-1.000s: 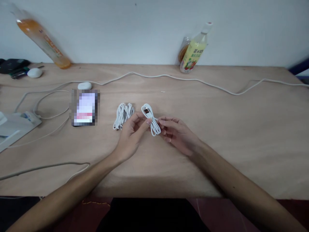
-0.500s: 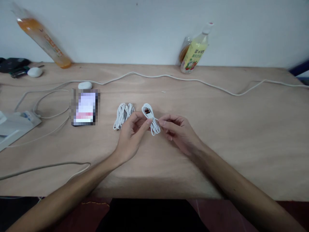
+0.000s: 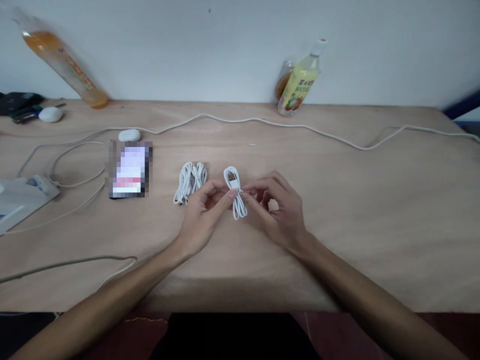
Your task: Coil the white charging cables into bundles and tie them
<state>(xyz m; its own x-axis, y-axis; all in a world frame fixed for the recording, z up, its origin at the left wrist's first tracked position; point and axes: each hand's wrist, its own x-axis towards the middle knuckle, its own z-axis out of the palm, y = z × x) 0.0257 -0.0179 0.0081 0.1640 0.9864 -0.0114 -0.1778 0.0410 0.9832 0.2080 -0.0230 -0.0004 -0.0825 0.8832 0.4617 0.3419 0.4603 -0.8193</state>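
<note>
A small coiled white cable [image 3: 235, 192] with a plug at its top is held just above the wooden table [image 3: 337, 210]. My left hand [image 3: 204, 212] pinches its middle from the left. From the right, my right hand [image 3: 277, 210] pinches the same spot, thumb and forefinger closed on the cable's loose end. A second bundled white cable [image 3: 190, 181] lies on the table just left of my left hand, untouched.
A phone [image 3: 129, 169] lies left of the bundles, a white earbud case [image 3: 129, 135] behind it. A long white cord [image 3: 262, 120] runs across the table. A yellow-label bottle [image 3: 298, 82] and an orange bottle [image 3: 62, 60] lean at the wall. A power strip [image 3: 26, 192] sits far left.
My right hand has moved in and lifted, its fingers now closed on the coil beside my left fingertips. The coil sits slightly lower and more upright.
</note>
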